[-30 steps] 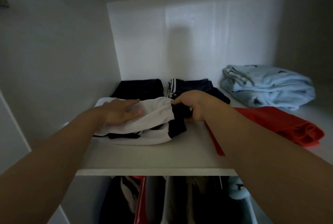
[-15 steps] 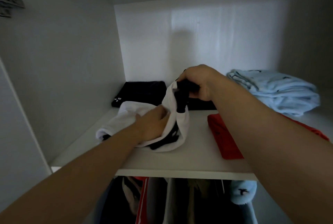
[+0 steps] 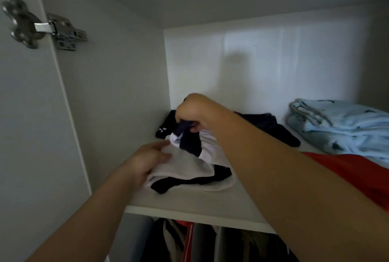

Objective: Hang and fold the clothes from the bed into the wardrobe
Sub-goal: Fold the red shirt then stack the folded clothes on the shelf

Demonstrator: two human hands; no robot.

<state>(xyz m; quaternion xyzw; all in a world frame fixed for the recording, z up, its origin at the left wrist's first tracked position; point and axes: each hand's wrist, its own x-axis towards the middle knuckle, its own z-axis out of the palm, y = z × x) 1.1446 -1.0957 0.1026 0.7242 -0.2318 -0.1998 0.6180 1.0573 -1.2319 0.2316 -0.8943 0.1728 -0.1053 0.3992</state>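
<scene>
While the head view takes in only the upper wardrobe shelf [image 3: 189, 200], it shows the fold well under way: the right hand [image 3: 193, 114], which a second ago sat low at the dark-trimmed end of the white garment [image 3: 189, 167], has lifted that end and carried it up and leftward over the white body. It now pinches the dark cloth in curled fingers above the pile. The left hand [image 3: 147, 160] has slid from the middle of the cloth to its left edge. Its fingers lie fairly straight and rest on the white fabric, steadying it rather than gripping. The garment has gone from a flat spread to a doubled bundle, and it sits near the front left of the shelf, just in front of a dark folded piece [image 3: 166, 127] at the back wall. The light blue bundle [image 3: 336, 127] and the red garment [image 3: 347, 169] lie apart to the right, seemingly undisturbed. Hanging clothes [image 3: 189, 240] show below the shelf, and a door hinge [image 3: 52, 27] has come into sight at the upper left as the head moved. For the task, this item is probably one laid-down flap short of folded and already where it belongs.
</scene>
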